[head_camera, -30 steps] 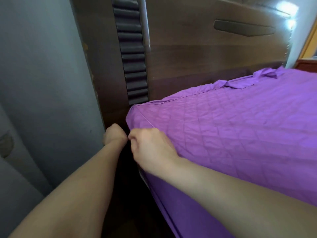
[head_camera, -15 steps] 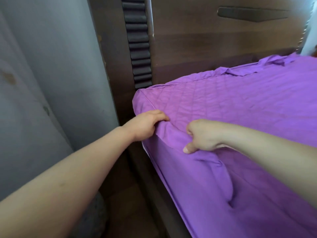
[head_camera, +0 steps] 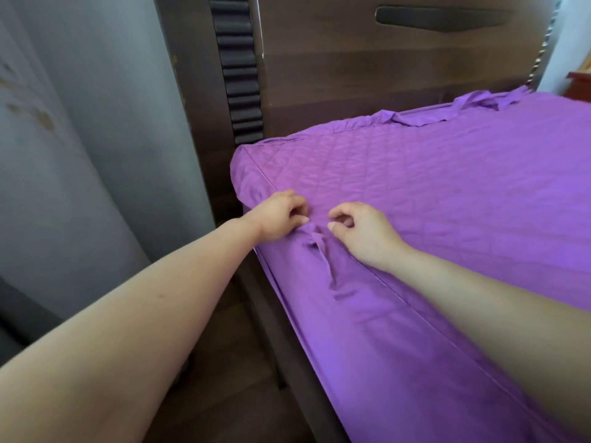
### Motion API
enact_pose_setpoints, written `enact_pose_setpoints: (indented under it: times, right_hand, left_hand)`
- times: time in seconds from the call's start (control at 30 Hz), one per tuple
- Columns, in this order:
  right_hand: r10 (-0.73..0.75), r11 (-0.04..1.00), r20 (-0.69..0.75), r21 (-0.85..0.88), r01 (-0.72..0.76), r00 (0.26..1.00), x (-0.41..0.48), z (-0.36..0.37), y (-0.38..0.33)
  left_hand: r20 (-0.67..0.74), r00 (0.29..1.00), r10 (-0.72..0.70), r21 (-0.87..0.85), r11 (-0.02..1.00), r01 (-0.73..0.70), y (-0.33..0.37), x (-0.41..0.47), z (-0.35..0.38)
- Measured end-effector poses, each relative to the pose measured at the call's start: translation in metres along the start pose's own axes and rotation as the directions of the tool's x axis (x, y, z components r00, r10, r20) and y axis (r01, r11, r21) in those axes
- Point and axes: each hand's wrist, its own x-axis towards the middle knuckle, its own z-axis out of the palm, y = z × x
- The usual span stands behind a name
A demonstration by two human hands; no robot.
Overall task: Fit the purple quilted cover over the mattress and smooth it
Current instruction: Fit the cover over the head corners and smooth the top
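Now both forearms reach forward to the mattress edge near the headboard (head_camera: pixel 367 75). Left hand (head_camera: pixel 278 217) has its fingers curled, pinching a fold of the purple quilted cover (head_camera: pixel 431 193); right hand (head_camera: pixel 361 231) hovers just beside it, half-curled, gripping nothing. A crease runs between them.

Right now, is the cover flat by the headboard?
No. The cover is bunched along the headboard, with a loose fold lying on top.

Bedroom — bed (head_camera: pixel 447 203), wooden headboard (head_camera: pixel 351 68).
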Motion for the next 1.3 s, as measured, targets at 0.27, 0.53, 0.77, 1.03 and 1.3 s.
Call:
enact_pose_setpoints:
  times: [0.27, 0.53, 0.77, 1.03, 1.3]
  right_hand:
    - [0.128, 0.991, -0.056, 0.040, -0.126, 0.990, -0.054, 0.002, 0.026]
    - [0.088, 0.992, -0.030, 0.092, -0.085, 0.996, -0.059, -0.018, 0.021]
    - [0.055, 0.945, 0.081, -0.325, -0.026, 0.995, -0.089, -0.020, 0.054]
    - [0.091, 0.969, 0.048, -0.233, -0.078, 0.995, -0.094, -0.025, 0.049]
    - [0.114, 0.966, -0.072, -0.224, -0.127, 0.991, -0.059, -0.060, 0.041]
  left_hand:
    - [0.197, 0.975, 0.103, -0.037, 0.994, -0.098, 0.069, -0.040, 0.008]
    - [0.205, 0.968, 0.146, 0.272, 0.941, -0.200, 0.051, -0.075, -0.003]
    - [-0.012, 0.991, 0.133, 0.490, 0.865, -0.110, 0.067, -0.069, 0.003]
    - [0.028, 0.999, -0.045, 0.339, 0.940, 0.033, 0.104, -0.046, 0.026]
    - [-0.270, 0.961, -0.062, 0.041, 0.996, 0.076, 0.151, -0.002, 0.008]
